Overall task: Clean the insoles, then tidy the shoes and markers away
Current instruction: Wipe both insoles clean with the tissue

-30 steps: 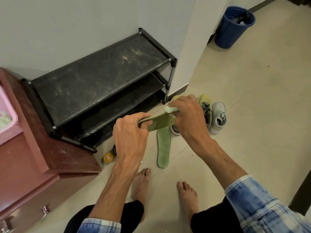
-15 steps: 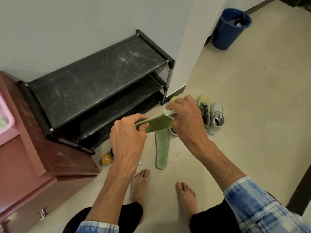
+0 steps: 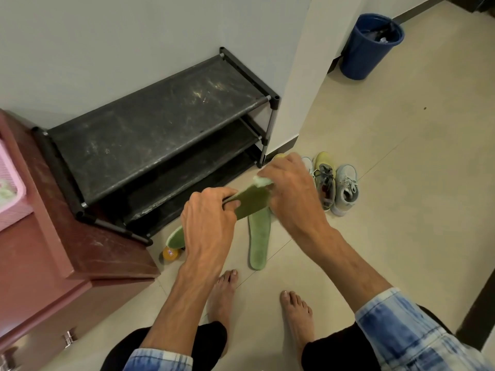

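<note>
The beige tiled floor (image 3: 401, 156) fills most of the view, meeting a plain pale wall at the top. Against that wall stands a black three-tier metal-framed shoe rack (image 3: 160, 124), its top shelf scuffed and dusty. A reddish-brown wooden cabinet (image 3: 53, 263) sits just beside the rack at the left, with a pink plastic basket (image 3: 10, 188) on top of it at the picture's edge. A round blue plastic bin (image 3: 369, 54) stands well apart, by the wall corner at upper right.

The person stands barefoot, both forearms reaching forward from rolled blue checked sleeves. The left hand (image 3: 209, 223) grips an olive-green flat insole (image 3: 253, 200) in the air above the floor, fingers curled round its edge and the thumb lying on its upper face. The right hand (image 3: 292, 194), slightly blurred, pinches a small pale green-white wad of cloth (image 3: 261, 181) against the far end of that insole.

Right of the hands, near the rack's foot, a yellow-green laced sneaker (image 3: 325, 180) and a pale grey laced sneaker (image 3: 345, 191) stand side by side, touching. A lighter green fuzzy insole (image 3: 259, 236) lies flat on the floor between the hands. A rounded green end (image 3: 175, 238) shows below-left of the left hand; whether it belongs to the held insole I cannot tell. Just under it lies a small round yellow object (image 3: 171, 253).
</note>
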